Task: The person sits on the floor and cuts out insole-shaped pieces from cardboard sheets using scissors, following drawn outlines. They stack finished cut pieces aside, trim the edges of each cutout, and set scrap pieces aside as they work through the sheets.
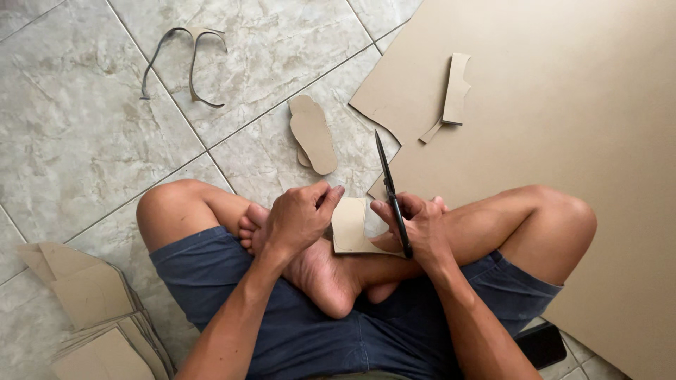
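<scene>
You sit cross-legged on the tiled floor, and both of your hands meet above your crossed ankles. Your left hand is curled, and its thumb and fingertips pinch the upper left corner of a small piece of cardboard, which has a curved line drawn on it. Your right hand is closed around the handles of the black scissors; the blades are pressed together and point away from you, up toward the big cardboard sheet. The small piece rests between your two hands, just above your foot. On the floor in front of your left knee lies a cut-out sole shape, with a second one partly under it. On the big sheet lies an offcut. Thin curved strips lie far to the left, and a stack of cardboard pieces is beside your left thigh.
</scene>
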A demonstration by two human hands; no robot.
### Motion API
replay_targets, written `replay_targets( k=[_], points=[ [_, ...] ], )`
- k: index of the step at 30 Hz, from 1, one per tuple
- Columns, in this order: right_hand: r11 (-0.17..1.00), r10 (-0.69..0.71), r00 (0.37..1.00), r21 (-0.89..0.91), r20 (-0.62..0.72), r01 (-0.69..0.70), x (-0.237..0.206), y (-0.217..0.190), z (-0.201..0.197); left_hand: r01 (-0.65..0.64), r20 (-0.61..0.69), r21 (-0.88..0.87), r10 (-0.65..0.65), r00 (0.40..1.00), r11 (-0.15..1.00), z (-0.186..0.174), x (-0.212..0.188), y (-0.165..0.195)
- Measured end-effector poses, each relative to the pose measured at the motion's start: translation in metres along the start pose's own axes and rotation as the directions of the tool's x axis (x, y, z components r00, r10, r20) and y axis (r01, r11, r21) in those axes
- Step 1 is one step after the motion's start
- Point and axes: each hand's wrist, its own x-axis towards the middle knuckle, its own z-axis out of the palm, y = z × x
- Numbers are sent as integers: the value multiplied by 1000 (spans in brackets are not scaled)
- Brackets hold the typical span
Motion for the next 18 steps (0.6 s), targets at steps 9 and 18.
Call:
replay_targets(
  k=[9, 18],
  points=[
    [997, -67, 997, -24, -27, 67, -1, 0, 4, -59, 1, 125, 59, 998, 990, 4, -6, 1],
    [990, -141, 989, -30, -52, 139, -1, 1, 6, -49, 13, 130, 48, 999, 990, 2, -6, 4]
  ],
)
